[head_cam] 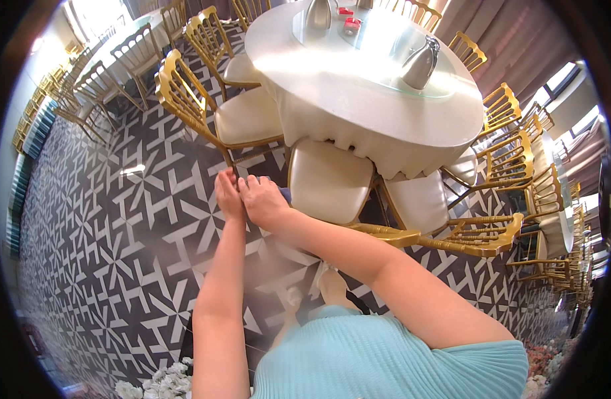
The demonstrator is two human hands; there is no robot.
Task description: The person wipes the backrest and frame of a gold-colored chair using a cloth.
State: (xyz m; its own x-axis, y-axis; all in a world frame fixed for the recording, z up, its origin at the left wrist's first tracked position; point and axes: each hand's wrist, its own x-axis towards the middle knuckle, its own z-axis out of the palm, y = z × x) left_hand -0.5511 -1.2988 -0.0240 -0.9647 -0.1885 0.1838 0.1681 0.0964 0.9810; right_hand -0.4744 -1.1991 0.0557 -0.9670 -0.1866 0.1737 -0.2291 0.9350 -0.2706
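My right hand (263,200) is closed over a dark blue cloth (285,194), and only small bits of it show past the fingers. Close beside it is my left hand (227,193), with its fingers bent; whether it grips anything is hidden. Both hands are in front of the lower part of a gold chair (184,102) with a cream seat pad (248,117). To the right of my hands is another cream chair seat (330,182), partly pushed under a round table (335,102) draped in white cloth.
On the table, a glass turntable (380,75) carries metal jugs (421,64) and small red items (352,25). More gold chairs (504,159) ring it. Curtains (504,35) hang behind. White flowers (168,381) are at the lower left, above a dark patterned floor (136,239).
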